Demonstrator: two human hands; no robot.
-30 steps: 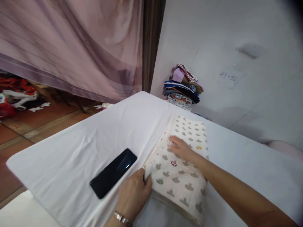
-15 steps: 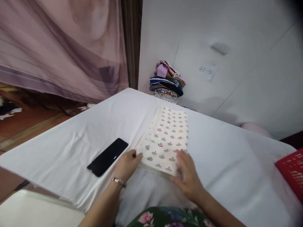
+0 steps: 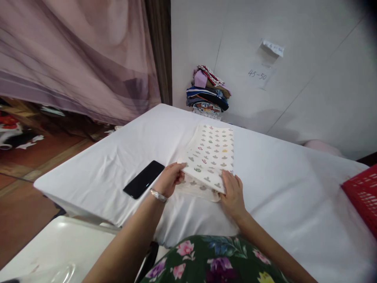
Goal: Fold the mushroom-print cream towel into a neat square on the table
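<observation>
Cream patterned cloth (image 3: 212,155) (folded), both hands (image 3: 171,180) pinching near edge

On the white bench (image 3: 123,157), the left hand (image 3: 169,181) pinches the near left corner of the folded patterned cloth (image 3: 213,155), and the right hand (image 3: 232,192) holds its near right corner. A black phone (image 3: 143,179) lies just beside the left hand.
</observation>
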